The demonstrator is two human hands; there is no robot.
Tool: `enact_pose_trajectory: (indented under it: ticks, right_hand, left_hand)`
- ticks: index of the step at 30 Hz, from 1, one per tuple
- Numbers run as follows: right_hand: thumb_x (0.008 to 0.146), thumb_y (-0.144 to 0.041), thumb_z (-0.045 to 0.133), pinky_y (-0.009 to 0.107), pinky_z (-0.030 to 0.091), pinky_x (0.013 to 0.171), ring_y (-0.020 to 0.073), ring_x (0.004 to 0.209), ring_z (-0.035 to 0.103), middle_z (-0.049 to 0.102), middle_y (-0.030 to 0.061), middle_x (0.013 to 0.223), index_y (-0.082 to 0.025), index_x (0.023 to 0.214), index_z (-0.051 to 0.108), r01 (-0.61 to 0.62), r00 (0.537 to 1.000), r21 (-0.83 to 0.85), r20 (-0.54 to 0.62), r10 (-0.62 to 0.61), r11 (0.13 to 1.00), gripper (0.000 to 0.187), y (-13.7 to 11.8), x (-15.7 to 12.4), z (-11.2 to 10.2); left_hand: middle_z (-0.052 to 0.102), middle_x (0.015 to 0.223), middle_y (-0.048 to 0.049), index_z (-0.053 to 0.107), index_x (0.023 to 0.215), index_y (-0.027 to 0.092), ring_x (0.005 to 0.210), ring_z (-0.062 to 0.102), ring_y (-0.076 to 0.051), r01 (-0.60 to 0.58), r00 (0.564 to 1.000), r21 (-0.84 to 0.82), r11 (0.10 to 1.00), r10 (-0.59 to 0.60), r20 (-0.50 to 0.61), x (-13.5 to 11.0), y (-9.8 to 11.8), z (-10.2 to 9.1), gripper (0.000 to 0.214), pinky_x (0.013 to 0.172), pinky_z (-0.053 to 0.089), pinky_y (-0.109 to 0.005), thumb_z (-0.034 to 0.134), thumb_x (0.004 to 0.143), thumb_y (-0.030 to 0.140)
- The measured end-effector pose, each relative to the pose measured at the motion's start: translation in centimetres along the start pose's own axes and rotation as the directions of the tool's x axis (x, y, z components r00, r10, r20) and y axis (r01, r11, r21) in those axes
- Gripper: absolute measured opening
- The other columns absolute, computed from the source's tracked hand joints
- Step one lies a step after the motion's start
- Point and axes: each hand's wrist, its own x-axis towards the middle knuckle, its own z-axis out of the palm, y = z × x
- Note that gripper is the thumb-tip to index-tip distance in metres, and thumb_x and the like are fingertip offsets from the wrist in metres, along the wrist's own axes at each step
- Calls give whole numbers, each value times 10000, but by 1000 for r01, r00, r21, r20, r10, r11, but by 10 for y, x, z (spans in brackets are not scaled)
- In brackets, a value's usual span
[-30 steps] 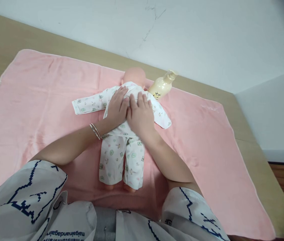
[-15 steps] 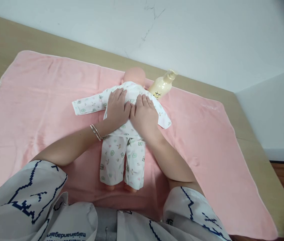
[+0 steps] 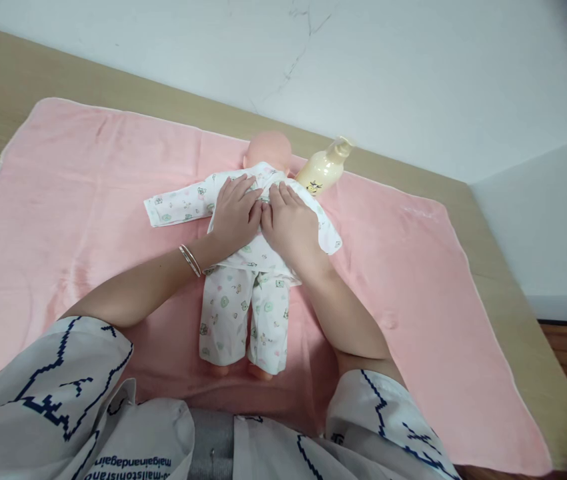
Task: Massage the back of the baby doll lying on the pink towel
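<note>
A baby doll (image 3: 269, 148) in white printed pyjamas lies face down on a pink towel (image 3: 63, 193), head away from me. My left hand (image 3: 233, 213), with a bangle on the wrist, rests flat on the doll's upper back with fingers stretched toward the neck. Beside it, my right hand (image 3: 291, 223) lies flat on the back as well, thumbs almost touching. Both hands hold nothing and press on the doll's shirt. The doll's sleeves spread out to either side and its feet point toward me.
A cream pump bottle (image 3: 322, 171) lies on the towel just right of the doll's head. The towel covers a wooden surface (image 3: 518, 300) set against a white wall. The surface's right edge drops to a floor at lower right.
Both hands have slid up the doll's back from the waist toward the shoulders and neck. The doll and bottle stay in place.
</note>
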Motion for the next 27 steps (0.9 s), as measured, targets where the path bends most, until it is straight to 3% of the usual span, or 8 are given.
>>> enact_pose_trajectory:
  ticks: [2, 4, 8, 12, 18, 21, 24, 27]
  right_hand:
    - [1015, -288, 318, 549, 486, 1105, 370, 1376, 552, 581, 239, 1460, -20, 1407, 563, -43, 999, -35, -35, 42, 998, 534, -8, -4, -2]
    - [1013, -301, 332, 546, 475, 1121, 367, 1391, 538, 577, 237, 1465, -23, 1407, 566, -63, 997, -23, -43, 62, 998, 536, -8, -3, -1]
    - [981, -324, 395, 571, 303, 1248, 339, 1535, 328, 401, 199, 1612, -54, 1510, 433, -4, 999, 76, 37, 1, 997, 595, 14, 11, 6]
    - [980, -327, 395, 579, 232, 1271, 316, 1572, 235, 297, 169, 1669, -95, 1551, 366, 50, 995, 112, 79, -59, 992, 617, 27, 19, 9]
    - [1006, -299, 348, 561, 476, 1111, 377, 1418, 504, 526, 236, 1512, -47, 1435, 537, -62, 998, 8, -8, 62, 998, 533, -3, 1, -2]
    - [1014, -302, 337, 550, 505, 1077, 380, 1383, 543, 572, 254, 1462, -39, 1397, 570, -105, 994, 4, -13, 106, 994, 519, -10, -3, -4]
    - [995, -308, 370, 551, 442, 1154, 365, 1447, 470, 535, 241, 1504, -28, 1433, 529, -73, 997, 41, -7, 73, 997, 543, -1, 3, 0]
    - [976, -308, 386, 570, 313, 1241, 346, 1534, 326, 397, 207, 1614, -42, 1517, 420, 13, 999, 83, 43, -16, 996, 603, 16, 12, 5]
  left_hand:
    - [641, 1387, -91, 663, 1139, 205, 1383, 518, -259, 2, 1000, 24, 1000, -2, -28, -1, 1, -1, 305, 1263, 301, -512, 416, 990, 303]
    - [619, 1415, -116, 648, 1206, 180, 1402, 499, -276, 47, 998, 26, 999, -46, -31, -2, 1, 1, 339, 1260, 306, -507, 428, 982, 308]
    - [425, 1594, -170, 482, 1440, 142, 1533, 315, -327, 137, 990, 1, 991, -137, 39, 2, -1, 6, 500, 1285, 198, -576, 417, 986, 341]
    - [392, 1613, -169, 476, 1447, 144, 1541, 287, -349, 77, 992, 25, 997, -79, 95, 6, -3, 7, 499, 1273, 189, -607, 397, 985, 316]
    - [636, 1350, -127, 643, 1172, 173, 1338, 528, -281, -28, 999, 0, 1000, 28, 32, 4, 2, -2, 330, 1198, 384, -497, 390, 974, 247]
    - [671, 1217, -115, 673, 1111, 196, 1190, 582, -274, -4, 1000, 25, 1000, 4, -19, 2, 6, -5, 303, 1093, 478, -485, 411, 975, 266]
    - [633, 1307, -122, 655, 1197, 200, 1257, 548, -290, 45, 998, 35, 998, -43, -48, 1, 6, -3, 326, 1127, 454, -507, 439, 986, 323]
    - [525, 1497, -131, 573, 1342, 202, 1443, 418, -322, 82, 997, -1, 997, -82, -14, 3, 2, 2, 416, 1237, 311, -565, 449, 994, 394]
